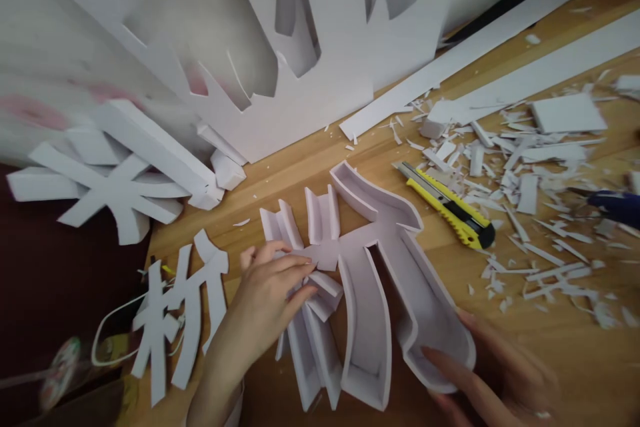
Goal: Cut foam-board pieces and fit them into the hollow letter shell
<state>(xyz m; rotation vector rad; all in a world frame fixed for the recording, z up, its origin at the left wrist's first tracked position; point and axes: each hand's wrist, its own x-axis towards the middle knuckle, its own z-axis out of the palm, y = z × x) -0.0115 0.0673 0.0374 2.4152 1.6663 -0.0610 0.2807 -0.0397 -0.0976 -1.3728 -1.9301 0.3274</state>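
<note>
A hollow white foam-board character (370,337), with thin upright walls along its edges, lies open side up on the wooden table. My right hand (500,370) grips its lower right end, the thumb reaching inside over the wall. On the left part of the character, my left hand (273,290) has its fingers bent together around the walls near the middle crossing. Whether a loose strip sits between those fingertips cannot be made out. A yellow utility knife (445,203), blade partly out, rests to the right of the character.
White foam scraps (520,180) litter the right side, near a blue-handled tool (613,205). Long foam strips (480,47) lie behind. A cut-out foam sheet (345,73) leans on the wall. Finished-looking pieces (117,190) and a flat cut-out character (193,287) are on the left.
</note>
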